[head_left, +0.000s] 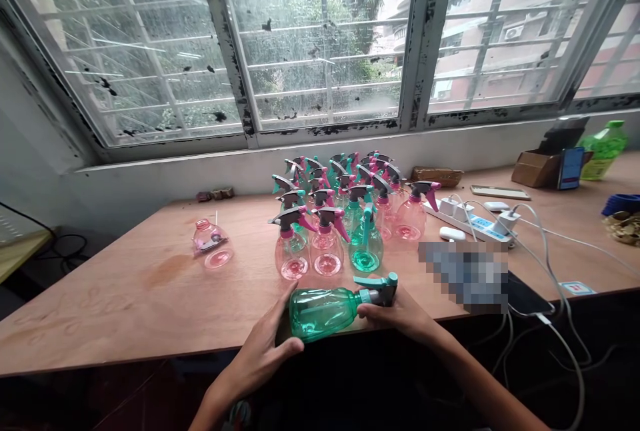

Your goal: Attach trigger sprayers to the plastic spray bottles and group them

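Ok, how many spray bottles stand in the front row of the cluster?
3: a pink bottle at the row's left, another pink bottle in the middle, and a green bottle at its right. None in that row looks hidden.

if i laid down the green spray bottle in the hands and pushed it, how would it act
The green spray bottle would likely start to roll on its rounded body, though the jutting trigger head may stop it. Its glossy surface could feel slippery, and its thin-looking, see-through wall suggests it may be light.
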Demonstrator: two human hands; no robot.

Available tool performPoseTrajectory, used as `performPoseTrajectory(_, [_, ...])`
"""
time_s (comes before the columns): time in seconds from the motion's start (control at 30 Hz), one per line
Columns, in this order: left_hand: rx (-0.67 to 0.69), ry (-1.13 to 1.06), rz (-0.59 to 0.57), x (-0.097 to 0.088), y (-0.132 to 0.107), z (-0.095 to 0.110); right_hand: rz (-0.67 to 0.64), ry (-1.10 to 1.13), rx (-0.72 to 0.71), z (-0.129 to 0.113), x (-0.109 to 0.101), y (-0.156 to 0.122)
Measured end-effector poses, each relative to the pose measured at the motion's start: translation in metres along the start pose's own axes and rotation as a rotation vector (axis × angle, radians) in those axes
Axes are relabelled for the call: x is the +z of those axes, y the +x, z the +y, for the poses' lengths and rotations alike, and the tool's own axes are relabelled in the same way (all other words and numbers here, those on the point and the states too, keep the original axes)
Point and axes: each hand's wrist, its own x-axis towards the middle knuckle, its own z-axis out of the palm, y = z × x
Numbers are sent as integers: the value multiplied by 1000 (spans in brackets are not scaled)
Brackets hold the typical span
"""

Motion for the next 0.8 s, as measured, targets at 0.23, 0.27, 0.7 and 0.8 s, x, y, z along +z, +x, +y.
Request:
performPoseTrajectory(0.23, [-78, -62, -9, -4, -2, 8, 5, 26, 9, 0, -1, -1])
performPoseTrajectory(0.27, [-69, -62, -10, -4, -2, 7, 8, 27, 11, 2, -1, 0])
performPoseTrajectory(0.7, [-88, -45, -7, -4, -1, 7, 5, 74, -10, 4, -1, -1])
performPoseTrajectory(0.8, [-71, -78, -11, -4, 0, 10, 3, 68, -1, 7, -2, 0])
